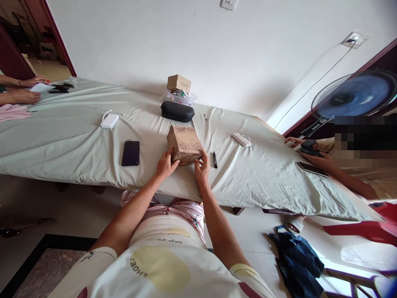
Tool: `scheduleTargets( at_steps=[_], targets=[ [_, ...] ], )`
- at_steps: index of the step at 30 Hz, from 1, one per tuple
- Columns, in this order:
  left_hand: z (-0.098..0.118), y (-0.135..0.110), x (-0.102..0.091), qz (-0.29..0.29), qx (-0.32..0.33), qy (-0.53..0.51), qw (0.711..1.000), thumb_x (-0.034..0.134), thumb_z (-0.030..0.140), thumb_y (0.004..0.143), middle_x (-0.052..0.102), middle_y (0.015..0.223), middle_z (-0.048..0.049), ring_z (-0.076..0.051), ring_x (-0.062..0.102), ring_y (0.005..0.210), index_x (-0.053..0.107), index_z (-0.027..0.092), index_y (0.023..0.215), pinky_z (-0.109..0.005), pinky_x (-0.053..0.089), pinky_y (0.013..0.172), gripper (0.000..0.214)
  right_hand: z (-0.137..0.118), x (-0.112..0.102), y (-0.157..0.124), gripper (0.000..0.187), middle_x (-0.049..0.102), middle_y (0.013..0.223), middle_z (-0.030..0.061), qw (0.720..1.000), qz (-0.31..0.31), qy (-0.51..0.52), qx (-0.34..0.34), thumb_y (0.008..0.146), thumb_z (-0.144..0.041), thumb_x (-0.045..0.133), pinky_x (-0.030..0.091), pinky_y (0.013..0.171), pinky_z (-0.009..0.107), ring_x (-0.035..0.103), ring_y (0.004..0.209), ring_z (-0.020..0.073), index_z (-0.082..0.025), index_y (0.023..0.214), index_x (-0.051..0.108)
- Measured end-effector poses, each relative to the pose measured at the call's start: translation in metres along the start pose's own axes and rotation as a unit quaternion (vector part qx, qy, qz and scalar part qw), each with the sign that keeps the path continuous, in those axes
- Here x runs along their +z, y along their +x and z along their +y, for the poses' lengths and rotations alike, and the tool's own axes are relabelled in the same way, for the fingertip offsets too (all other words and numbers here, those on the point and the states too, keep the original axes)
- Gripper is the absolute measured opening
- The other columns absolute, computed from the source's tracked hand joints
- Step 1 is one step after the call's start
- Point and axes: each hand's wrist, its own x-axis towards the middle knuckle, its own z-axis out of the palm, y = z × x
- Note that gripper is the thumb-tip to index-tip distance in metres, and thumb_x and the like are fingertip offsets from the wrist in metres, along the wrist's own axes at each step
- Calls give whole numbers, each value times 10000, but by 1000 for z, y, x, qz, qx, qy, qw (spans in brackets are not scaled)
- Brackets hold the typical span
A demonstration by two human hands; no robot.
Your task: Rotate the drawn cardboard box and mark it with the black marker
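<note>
My left hand (pixel 167 164) presses a squarish brown cardboard box (pixel 186 142) from one side, my right hand (pixel 203 167) from the other.
From the left, a small white rectangular block with a looped strap (pixel 110 120) and a flat, glossy dark phone (pixel 130 153) lie on the wrinkled pale green cloth (pixel 149 124); then comes the box, clamped at its near corners between my fingers and thumbs, though I cannot tell whether its base is fully down. Dark, curling, flower-like lines already cover much of its top and near face; its left side looks mostly plain, and I cannot judge whether any drawing remains. Behind it sits a rounded, matte black case (pixel 178 112). Just right of my right hand lies a slim black marker (pixel 215 159), then a second white block (pixel 241 140).
</note>
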Motion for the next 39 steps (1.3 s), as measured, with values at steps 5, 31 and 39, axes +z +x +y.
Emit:
scheduleTargets(
  at_steps=[5, 31, 39],
  targets=[
    [4, 4, -10, 84, 60, -32, 994, 527, 441, 996, 502, 1518, -206, -303, 470, 1461, 410, 168, 1542, -459, 416, 1213, 622, 2, 6, -2, 633, 689, 1324, 140, 996, -48, 71, 35, 972, -476, 564, 615, 842, 369, 724, 1038, 217, -242, 1545, 433],
    [14, 2, -6, 48, 132, 19, 990, 497, 302, 1012, 384, 1636, -188, -310, 415, 1509, 432, 206, 1520, -495, 428, 1205, 521, -54, 23, -11, 482, 558, 1566, 97, 922, -110, -281, -243, 1042, -422, 506, 145, 1321, 523, 393, 1547, 268, -260, 1493, 555],
    [13, 3, -7, 44, 125, 12, 991, 535, 245, 975, 399, 1637, -176, -320, 438, 1499, 448, 206, 1535, -450, 500, 1148, 568, -47, 15, -7, 552, 482, 1622, 144, 929, -70, -315, -182, 1058, -325, 428, 160, 1321, 559, 344, 1575, 283, -193, 1595, 430]
  ],
)
